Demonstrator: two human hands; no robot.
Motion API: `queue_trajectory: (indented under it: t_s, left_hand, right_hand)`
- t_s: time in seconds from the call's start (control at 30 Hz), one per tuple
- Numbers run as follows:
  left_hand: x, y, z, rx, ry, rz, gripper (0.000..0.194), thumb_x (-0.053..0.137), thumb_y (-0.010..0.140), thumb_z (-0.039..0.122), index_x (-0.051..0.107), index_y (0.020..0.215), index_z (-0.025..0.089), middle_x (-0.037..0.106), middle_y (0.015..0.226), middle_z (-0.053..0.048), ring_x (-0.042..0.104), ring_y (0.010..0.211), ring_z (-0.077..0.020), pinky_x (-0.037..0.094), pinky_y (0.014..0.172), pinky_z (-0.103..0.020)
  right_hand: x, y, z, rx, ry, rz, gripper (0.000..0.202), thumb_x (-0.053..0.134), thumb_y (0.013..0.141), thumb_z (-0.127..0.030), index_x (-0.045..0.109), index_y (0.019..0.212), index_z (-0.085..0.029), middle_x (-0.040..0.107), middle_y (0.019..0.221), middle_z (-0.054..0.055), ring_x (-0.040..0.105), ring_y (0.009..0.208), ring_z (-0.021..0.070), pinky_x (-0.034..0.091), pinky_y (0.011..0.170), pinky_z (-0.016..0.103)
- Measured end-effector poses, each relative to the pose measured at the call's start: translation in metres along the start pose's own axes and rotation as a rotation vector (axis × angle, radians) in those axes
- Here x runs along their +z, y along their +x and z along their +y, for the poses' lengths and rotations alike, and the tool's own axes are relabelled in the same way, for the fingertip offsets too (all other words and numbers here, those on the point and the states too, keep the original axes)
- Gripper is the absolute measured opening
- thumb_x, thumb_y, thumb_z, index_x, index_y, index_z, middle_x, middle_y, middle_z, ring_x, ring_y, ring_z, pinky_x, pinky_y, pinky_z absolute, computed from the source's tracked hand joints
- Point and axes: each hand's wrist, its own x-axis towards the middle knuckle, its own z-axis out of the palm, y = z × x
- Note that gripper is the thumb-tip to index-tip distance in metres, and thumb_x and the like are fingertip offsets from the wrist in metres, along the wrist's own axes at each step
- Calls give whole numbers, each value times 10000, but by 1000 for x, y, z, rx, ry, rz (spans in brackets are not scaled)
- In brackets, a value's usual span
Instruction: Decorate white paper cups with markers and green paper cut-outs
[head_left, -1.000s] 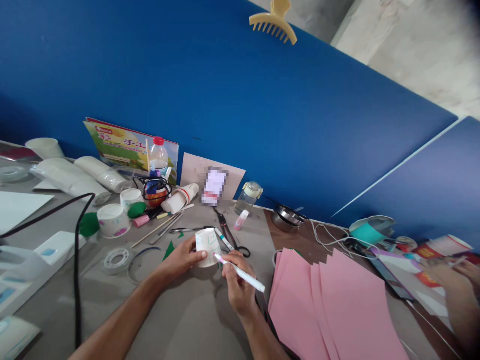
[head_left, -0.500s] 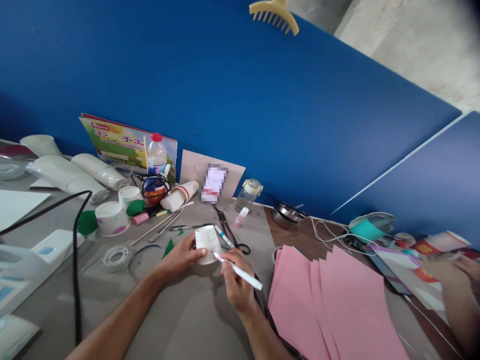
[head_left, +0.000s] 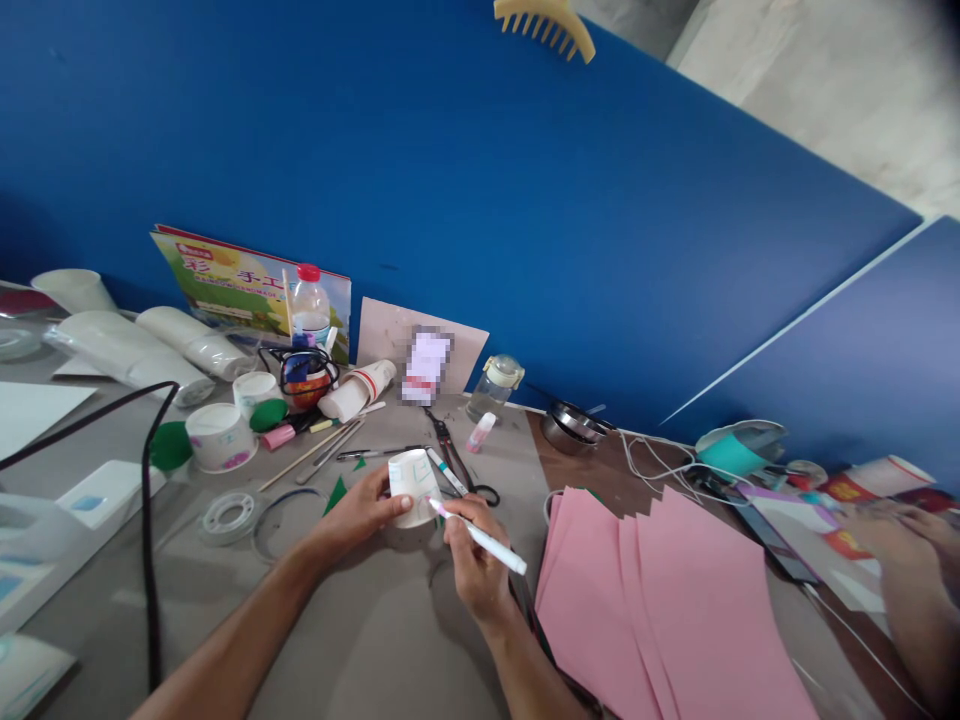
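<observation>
Left hand (head_left: 367, 508) grips paper cup (head_left: 411, 483), contents hidden; right hand (head_left: 477, 560) pinches marker (head_left: 491, 546) against it.

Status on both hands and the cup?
Left hand: gripping paper cup. Right hand: holding marker, tip at cup's side. Scissors lie close behind; nothing blocks the marker.

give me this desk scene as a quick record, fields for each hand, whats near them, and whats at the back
left hand: holds white paper cup with drawn marks
right hand: holds white marker with pink tip, tip at the cup
right of hands: pink paper sheets
beyond cup: black-handled scissors
back: clear bottle with red cap
</observation>
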Motion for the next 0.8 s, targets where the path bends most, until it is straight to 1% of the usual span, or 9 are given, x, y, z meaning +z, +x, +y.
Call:
queue_trajectory:
  t_s: [0.1,0.27,0.43,0.5,0.67,0.8]
  left_hand:
    - [0,0,-2,2,-9,3,750,722,638,642,607,1151,109,688,950,-104,591,867,-256,466,718,-310]
    - [0,0,-4,-3,-15,0,705,715,655,629,616,1131,119,683,872,-80,591,853,-255,466,713,-314]
    - [0,0,-4,-6,-27,-2,718,721,655,621,606,1148,112,683,909,-91,588,867,-253,465,712,-305]
    - [-1,0,-4,-4,-25,-4,721,721,656,620,601,1150,109,680,933,-95,584,863,-247,462,707,-298]
    - [0,-1,-3,-12,-26,-20,722,713,667,611,595,1171,107,670,856,-68,582,836,-238,464,698,-295]
    - [0,-1,-4,-12,-28,-4,727,717,667,602,588,1190,113,664,827,-61,587,833,-241,468,687,-294]
  right_hand:
    - [0,1,-2,-22,-4,-13,174,476,916,-211,647,941,-213,627,638,-2,630,714,180,508,730,338]
    - [0,1,-4,-57,41,-39,191,466,922,-230,654,896,-213,605,599,-13,612,667,173,494,777,368]
    - [-2,0,1,29,47,12,193,463,933,-252,648,939,-202,621,691,14,612,721,175,497,696,325]
    - [-3,0,2,51,35,12,199,459,936,-259,648,941,-198,627,719,22,616,732,176,493,674,316]
    - [-3,2,2,30,28,7,191,469,926,-251,649,948,-192,631,712,22,618,731,175,482,653,303]
    - [-3,2,1,9,20,0,184,472,921,-234,652,938,-198,629,661,7,614,696,171,478,673,310]
